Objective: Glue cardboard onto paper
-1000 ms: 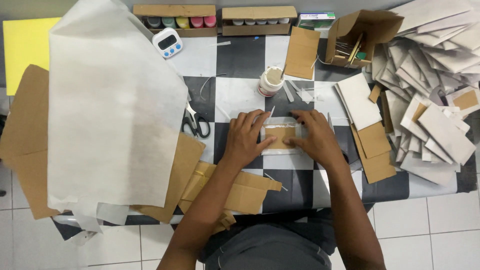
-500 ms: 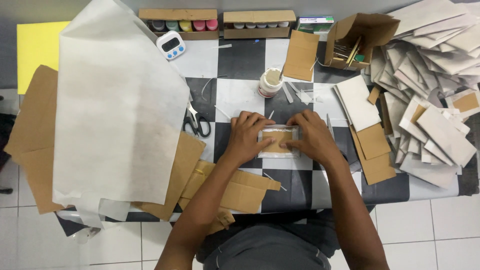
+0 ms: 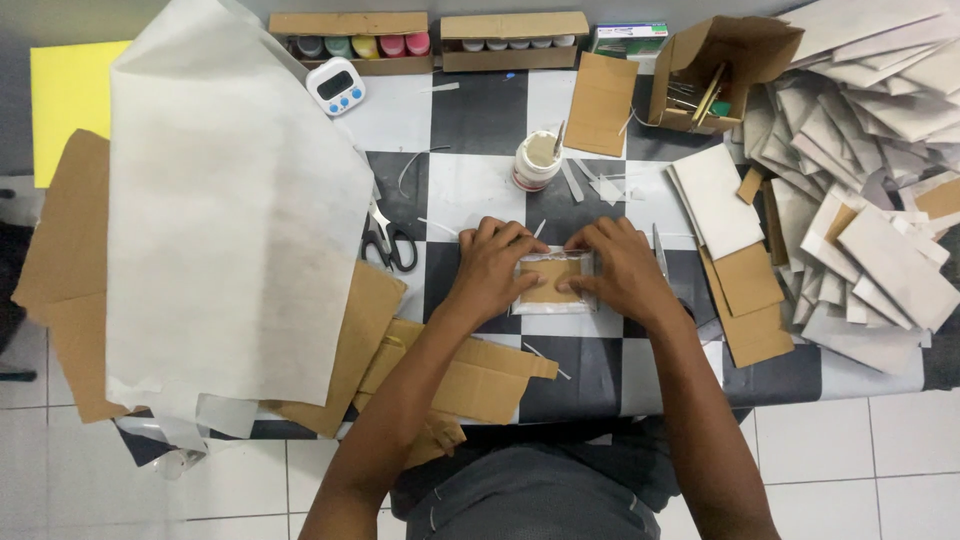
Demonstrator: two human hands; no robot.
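I pressed both my left hand (image 3: pixel 495 268) and right hand (image 3: pixel 620 268) flat, fingers spread, on the cardboard piece (image 3: pixel 552 281) between them, folding its white paper (image 3: pixel 549 322) snugly.

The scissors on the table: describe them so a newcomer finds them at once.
Start at the big white paper sheet covering the left of the checkered table. Just off its right edge, left of the person's left hand, lie the scissors. They alone have black handle loops and metal blades, among flat cardboard and paper.

Scissors (image 3: pixel 392 243) left, glue pot (image 3: pixel 537 160) ahead — bare tablecloth (image 3: pixel 470 125) between.
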